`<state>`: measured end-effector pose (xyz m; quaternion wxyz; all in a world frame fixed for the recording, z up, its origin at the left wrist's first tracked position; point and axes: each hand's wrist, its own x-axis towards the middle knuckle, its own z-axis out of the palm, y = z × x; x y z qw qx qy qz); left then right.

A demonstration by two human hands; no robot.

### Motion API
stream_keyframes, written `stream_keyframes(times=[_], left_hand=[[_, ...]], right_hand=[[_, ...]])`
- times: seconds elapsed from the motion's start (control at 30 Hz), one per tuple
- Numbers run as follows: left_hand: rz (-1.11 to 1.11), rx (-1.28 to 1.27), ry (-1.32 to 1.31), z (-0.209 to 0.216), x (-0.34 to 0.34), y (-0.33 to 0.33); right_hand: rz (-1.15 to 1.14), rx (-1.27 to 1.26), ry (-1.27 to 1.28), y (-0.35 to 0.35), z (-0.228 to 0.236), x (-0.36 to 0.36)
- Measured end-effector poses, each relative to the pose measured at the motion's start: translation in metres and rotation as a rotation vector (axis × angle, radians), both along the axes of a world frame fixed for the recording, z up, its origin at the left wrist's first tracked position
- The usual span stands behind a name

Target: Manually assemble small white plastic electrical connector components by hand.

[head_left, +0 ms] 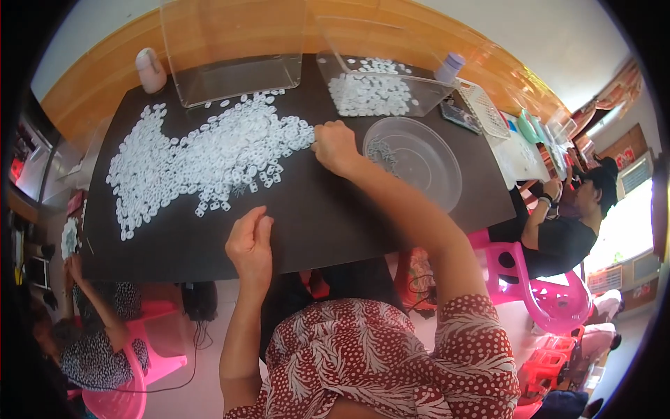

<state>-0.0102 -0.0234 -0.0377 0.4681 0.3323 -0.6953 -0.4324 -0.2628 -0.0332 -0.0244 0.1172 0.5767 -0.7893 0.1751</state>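
Observation:
A wide heap of small white oval plastic pieces with holes (223, 146) spreads over the left and middle of the dark table. My right hand (336, 148) is closed at the right end of this heap, its fingertips turned down and away. Whatever they may grip is hidden. Close to the table's front edge, my left hand (250, 246) is held with its fingers curled and the thumb drawn in. I cannot make out anything in it. Right of my right hand stands a round transparent tray (436, 164) with small grey metal pieces (381, 153) along its left side.
Behind the heap stands a transparent box (237, 96); another transparent bin (419, 105) holds more white pieces (370, 94). A pink-white bottle (150, 71), a purple-capped container (450, 68) and a phone (460, 116) line the table. People sit at both sides on pink chairs (558, 300).

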Motion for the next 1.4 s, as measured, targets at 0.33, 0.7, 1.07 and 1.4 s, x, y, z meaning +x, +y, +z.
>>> stream_keyframes(times=[0.33, 0.7, 1.07, 1.4], left_hand=[[0.008, -0.028, -0.022, 0.001, 0.0, -0.001], [-0.147, 0.566, 0.45, 0.008, -0.004, 0.004], [-0.131, 0.636, 0.581, 0.013, 0.011, 0.007], [-0.001, 0.575, 0.529, 0.018, 0.029, 0.001]], right_hand=[[0.044, 0.114, -0.409, 0.016, 0.021, 0.006], [0.166, -0.156, -1.584, 0.052, 0.03, 0.128], [0.269, -0.243, -1.416, 0.057, 0.034, 0.152], [0.251, -0.223, -0.826, 0.031, 0.022, 0.13]])
